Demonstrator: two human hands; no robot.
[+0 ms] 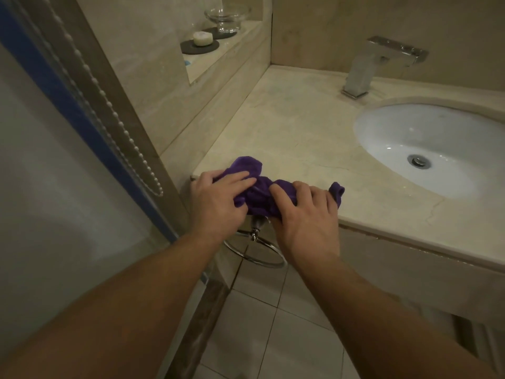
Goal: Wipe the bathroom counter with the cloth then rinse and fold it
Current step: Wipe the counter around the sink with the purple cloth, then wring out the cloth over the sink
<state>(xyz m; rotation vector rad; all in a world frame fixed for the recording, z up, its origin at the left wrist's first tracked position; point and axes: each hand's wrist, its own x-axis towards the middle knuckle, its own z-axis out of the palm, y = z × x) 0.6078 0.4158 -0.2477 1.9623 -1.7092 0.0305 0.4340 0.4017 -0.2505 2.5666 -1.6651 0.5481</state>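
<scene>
A crumpled purple cloth (pixel 259 192) lies at the front left corner of the beige marble counter (pixel 295 132). My left hand (pixel 218 203) grips the cloth's left part, fingers curled over it. My right hand (pixel 306 217) holds the right part, fingers curled over the bunched fabric, and a small end of cloth sticks out past them. Both hands sit at the counter's front edge. Right of them is the white oval sink (pixel 426 149) with a chrome faucet (pixel 377 64) behind it.
A chrome towel ring (pixel 257 250) hangs below the counter edge under my hands. A raised ledge at the back left carries a soap (pixel 202 38) on a dark coaster and a glass dish (pixel 228 16). A glass shower panel (pixel 54 160) stands at left. Tiled floor below.
</scene>
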